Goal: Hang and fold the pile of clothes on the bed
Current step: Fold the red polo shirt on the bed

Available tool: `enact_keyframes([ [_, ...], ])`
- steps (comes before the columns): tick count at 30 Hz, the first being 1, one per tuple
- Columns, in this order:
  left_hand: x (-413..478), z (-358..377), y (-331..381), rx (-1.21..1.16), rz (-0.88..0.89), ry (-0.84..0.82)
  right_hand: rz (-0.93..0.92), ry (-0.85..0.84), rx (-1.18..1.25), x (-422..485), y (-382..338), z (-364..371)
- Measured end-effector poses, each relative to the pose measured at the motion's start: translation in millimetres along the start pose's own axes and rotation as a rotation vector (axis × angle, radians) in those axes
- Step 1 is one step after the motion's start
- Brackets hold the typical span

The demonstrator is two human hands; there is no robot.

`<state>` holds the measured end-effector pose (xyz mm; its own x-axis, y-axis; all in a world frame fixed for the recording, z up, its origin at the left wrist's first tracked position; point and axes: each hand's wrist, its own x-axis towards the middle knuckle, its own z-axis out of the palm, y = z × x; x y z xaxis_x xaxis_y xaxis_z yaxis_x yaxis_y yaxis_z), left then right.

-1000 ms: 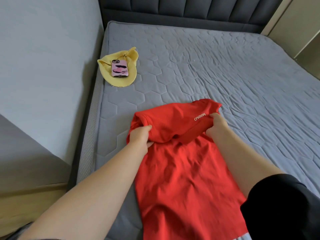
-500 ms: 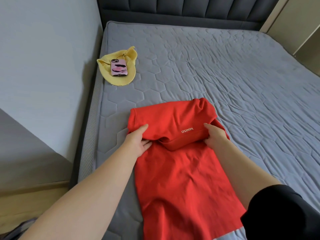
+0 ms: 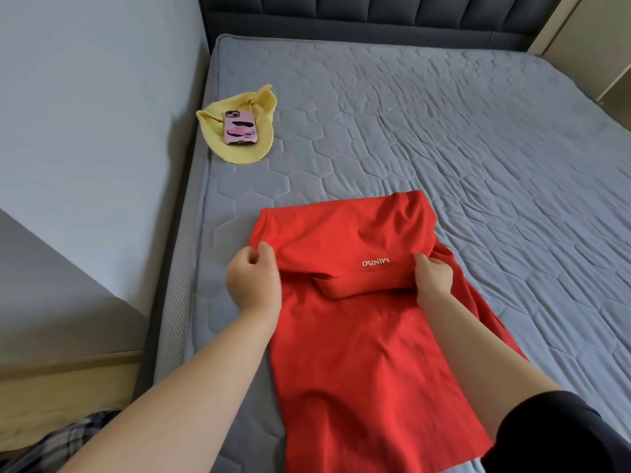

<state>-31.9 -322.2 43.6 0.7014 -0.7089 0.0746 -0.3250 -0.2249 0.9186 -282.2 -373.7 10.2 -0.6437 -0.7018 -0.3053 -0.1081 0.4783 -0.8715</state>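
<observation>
Moved: since a second ago the folded-over top of the red shirt (image 3: 358,353) has come down towards the person and lies flatter on the body of the garment. The white logo (image 3: 375,262) sits lower, and both hands have drawn back with it.
Red shirt: lies on the near left part of the grey quilted mattress (image 3: 444,131), lengthways away from the person. Its far end is doubled back over itself in a flap, and its near end runs out of view at the bottom edge. The logo on the flap reads upside down.
Left hand (image 3: 252,281): at the flap's left corner, fingers curled, thumb tip on the red cloth. I cannot tell whether any cloth is caught between thumb and fingers.
Right hand (image 3: 432,278): pinches the flap's right lower corner, thumb on top and fingers tucked under the cloth. A black sleeve (image 3: 563,435) covers the upper arm.
Yellow cloth (image 3: 239,151): lies crumpled on the far left edge of the mattress beside the wall (image 3: 85,114), well apart from the shirt, with its edges turned up a little.
On the yellow cloth: a phone (image 3: 240,128) in a pink case, lying flat with the camera side up.
Headboard (image 3: 375,15): dark and padded, along the far end of the mattress.
</observation>
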Motion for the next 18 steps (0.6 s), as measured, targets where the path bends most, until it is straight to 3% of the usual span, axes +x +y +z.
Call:
enact_keyframes([
  [2, -10, 2, 6, 0.075, 0.547, -0.058, -0.173, 0.109, -0.091, -8, -2, 0],
  [4, -10, 14, 9, 0.164, 0.876, -0.218, -0.492, 0.159, -0.206, -18, -8, 2],
  [7, -5, 42, 14, 0.629, 0.872, -0.514, -0.892, -0.066, -0.589, -24, -12, 19],
  [11, 7, 65, -8, 0.975, 0.838, -0.644, -1.079, -0.324, -1.119, -2, -4, 37],
  [13, 17, 59, -28, 0.997, 0.789, -0.653, -1.045, -0.339, -1.223, 20, -4, 38],
  [18, 25, 55, -49, 0.971, 0.734, -0.644, -0.476, -0.278, -1.128, 64, -7, 41],
])
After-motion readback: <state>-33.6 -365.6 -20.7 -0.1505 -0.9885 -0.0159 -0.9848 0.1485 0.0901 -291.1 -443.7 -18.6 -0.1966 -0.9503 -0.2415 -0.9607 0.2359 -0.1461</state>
